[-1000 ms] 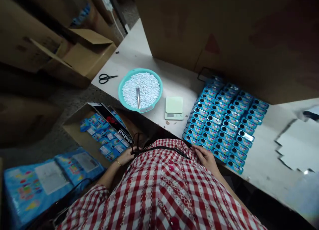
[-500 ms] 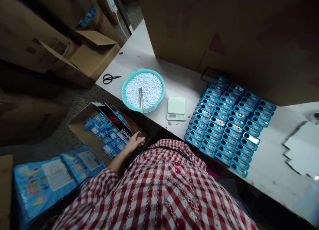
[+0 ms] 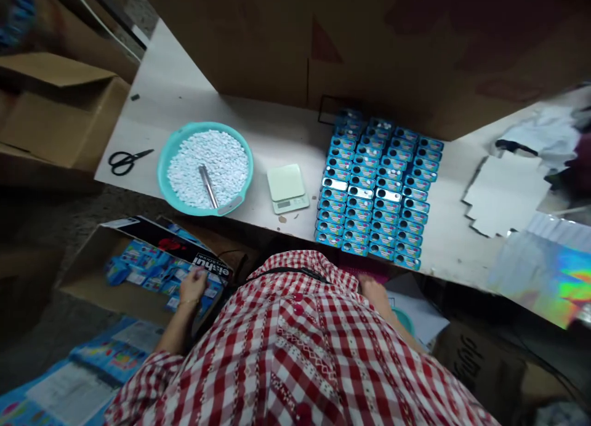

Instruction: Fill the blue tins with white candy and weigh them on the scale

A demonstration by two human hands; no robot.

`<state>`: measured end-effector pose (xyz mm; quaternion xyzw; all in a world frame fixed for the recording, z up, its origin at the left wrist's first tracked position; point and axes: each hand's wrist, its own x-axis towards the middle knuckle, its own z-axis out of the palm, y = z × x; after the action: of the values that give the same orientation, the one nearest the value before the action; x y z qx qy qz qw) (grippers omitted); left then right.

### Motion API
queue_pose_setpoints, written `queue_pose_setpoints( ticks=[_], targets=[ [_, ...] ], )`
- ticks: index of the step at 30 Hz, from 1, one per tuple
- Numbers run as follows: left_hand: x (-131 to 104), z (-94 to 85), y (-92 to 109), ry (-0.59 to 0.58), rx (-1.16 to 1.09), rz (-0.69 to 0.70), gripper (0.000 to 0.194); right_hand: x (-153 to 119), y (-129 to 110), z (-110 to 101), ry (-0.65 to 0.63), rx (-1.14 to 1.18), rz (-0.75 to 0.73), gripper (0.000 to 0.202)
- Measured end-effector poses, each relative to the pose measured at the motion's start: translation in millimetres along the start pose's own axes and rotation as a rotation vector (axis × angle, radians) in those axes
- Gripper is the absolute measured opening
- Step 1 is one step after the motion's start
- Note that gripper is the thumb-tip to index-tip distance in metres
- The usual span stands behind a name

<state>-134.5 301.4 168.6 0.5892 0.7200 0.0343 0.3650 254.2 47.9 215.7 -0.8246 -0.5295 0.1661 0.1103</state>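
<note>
My left hand (image 3: 192, 285) is curled closed over the open carton (image 3: 87, 275) on the floor at the left. Whether anything is in its fingers I cannot make out. Small blue packets (image 3: 143, 263) fill part of that carton, close to the hand. My right hand (image 3: 368, 284) is down by the table's front edge, its fingers hidden behind the checked shirt. On the table stand a turquoise basin (image 3: 168, 192) of white pellets (image 3: 221, 158) with a metal scoop (image 3: 209, 186) in it, a kitchen scale (image 3: 287, 186), and rows of blue tins (image 3: 378, 198).
Black scissors (image 3: 127, 160) lie near the table's left end. A large cardboard box (image 3: 277, 50) stands along the back. White sheets (image 3: 505, 192) and shiny film (image 3: 545, 272) lie at the right. Blue printed packs (image 3: 87, 373) are at the lower left.
The view has swung to the right, so the table things sit further left. My left hand has come over the carton's packets and curled. My right hand has come into view.
</note>
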Motion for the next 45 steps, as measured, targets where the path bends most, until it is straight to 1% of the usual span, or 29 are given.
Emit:
queue_pose_setpoints(
  ticks=[2, 3, 5, 7, 9, 11, 13, 16, 18, 20, 22, 24, 25, 28, 30, 32, 35, 37, 39, 42, 45],
  targets=[
    [15.6, 12.0, 28.6, 0.049, -0.058, 0.015, 0.033, 13.4, -3.0, 7.9, -0.009, -0.03, -0.115, 0.022],
    [20.6, 17.6, 44.6, 0.058, -0.099, 0.051, 0.04, 23.9, -6.6, 12.8, -0.012, -0.065, -0.197, 0.025],
    [22.9, 26.5, 75.7, -0.006, -0.231, 0.214, 0.049, 47.0, -15.1, 24.0, -0.018, -0.18, -0.336, 0.03],
    [17.6, 32.5, 99.5, -0.072, -0.265, 0.34, 0.048, 65.8, -21.0, 35.4, -0.02, -0.294, -0.366, 0.031],
    [10.7, 36.4, 112.0, -0.128, -0.263, 0.408, 0.045, 76.3, -21.3, 45.2, -0.028, -0.347, -0.344, 0.032],
    [7.0, 39.1, 114.0, -0.162, -0.267, 0.416, 0.043, 79.7, -17.8, 51.5, -0.035, -0.357, -0.354, 0.033],
    [8.3, 40.7, 110.5, -0.179, -0.283, 0.389, 0.043, 79.2, -15.1, 53.3, -0.037, -0.366, -0.388, 0.033],
    [17.9, 40.9, 105.6, -0.212, -0.299, 0.362, 0.043, 75.7, -21.3, 47.4, -0.069, -0.391, -0.4, 0.032],
    [26.8, 39.2, 105.7, -0.246, -0.296, 0.371, 0.042, 73.3, -33.9, 38.3, -0.112, -0.397, -0.399, 0.03],
    [36.5, 35.8, 108.4, -0.289, -0.283, 0.394, 0.042, 73.5, -51.4, 25.9, -0.148, -0.4, -0.423, 0.027],
    [46.3, 30.4, 112.3, -0.32, -0.272, 0.421, 0.042, 79.9, -71.3, 12.1, -0.167, -0.412, -0.461, 0.025],
    [55.9, 23.1, 116.3, -0.33, -0.275, 0.453, 0.042, 96.0, -90.9, -0.6, -0.17, -0.432, -0.488, 0.025],
    [60.7, 18.8, 118.0, -0.328, -0.282, 0.467, 0.042, 108.1, -100.0, -5.8, -0.171, -0.443, -0.499, 0.026],
    [75.2, 5.0, 120.2, -0.3, -0.3, 0.492, 0.042, 158.5, -122.6, -14.3, -0.172, -0.482, -0.534, 0.027],
    [85.3, -3.5, 118.9, -0.273, -0.307, 0.491, 0.042, 198.1, -133.2, -12.9, -0.163, -0.509, -0.556, 0.029],
    [96.0, -10.3, 116.4, -0.239, -0.318, 0.483, 0.042, 235.3, -140.2, -6.5, -0.15, -0.528, -0.581, 0.029],
    [113.8, -17.3, 113.7, -0.207, -0.326, 0.472, 0.042, 276.3, -145.2, 8.4, -0.156, -0.542, -0.621, 0.029],
    [127.1, -20.3, 114.0, -0.196, -0.32, 0.48, 0.041, 290.9, -145.0, 17.3, -0.164, -0.549, -0.623, 0.029],
    [141.3, -22.0, 115.8, -0.178, -0.294, 0.509, 0.039, 296.4, -141.5, 22.6, -0.159, -0.54, -0.603, 0.03],
    [161.9, -19.4, 119.9, -0.14, -0.205, 0.577, 0.036, 294.0, -130.6, 22.4, -0.13, -0.45, -0.588, 0.031],
    [178.0, -8.1, 125.3, -0.117, -0.103, 0.656, 0.035, 289.5, -120.1, 18.5, -0.09, -0.279, -0.53, 0.034]
  ],
)
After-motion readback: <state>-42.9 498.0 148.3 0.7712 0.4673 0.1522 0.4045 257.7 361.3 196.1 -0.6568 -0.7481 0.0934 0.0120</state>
